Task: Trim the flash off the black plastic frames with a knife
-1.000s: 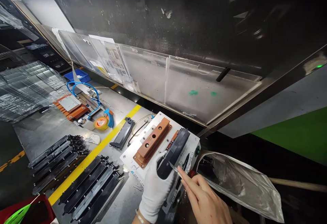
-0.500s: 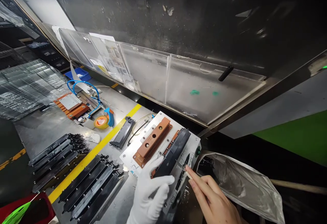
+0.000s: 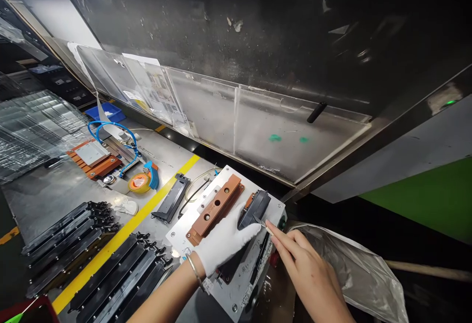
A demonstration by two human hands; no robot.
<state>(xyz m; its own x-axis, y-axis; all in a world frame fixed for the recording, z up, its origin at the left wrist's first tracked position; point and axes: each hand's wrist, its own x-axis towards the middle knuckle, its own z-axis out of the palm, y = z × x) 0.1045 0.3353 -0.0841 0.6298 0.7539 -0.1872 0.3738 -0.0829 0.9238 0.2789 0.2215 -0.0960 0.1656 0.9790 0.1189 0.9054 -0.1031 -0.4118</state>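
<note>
My left hand (image 3: 223, 241), in a white glove, lies flat with fingers stretched over a long black plastic part (image 3: 254, 206) seated in a white fixture plate (image 3: 241, 286). An orange-brown block (image 3: 215, 209) sits on the plate just left of the part. My bare right hand (image 3: 309, 275) pinches a small thin blade-like tool (image 3: 262, 224), its tip touching the black part's right edge near my left fingertips.
Rows of black parts (image 3: 121, 276) lie at lower left, across a yellow line (image 3: 121, 239). One loose black part (image 3: 170, 198), an orange tape roll (image 3: 139, 183), a blue hose (image 3: 106, 129) and an orange fixture (image 3: 94, 158) lie farther left. A clear plastic bag (image 3: 354, 269) sits right.
My left hand has moved forward and pressed flat onto the black part. The right hand with the tool shifted slightly up along the part's edge. The camera view dropped a little.
</note>
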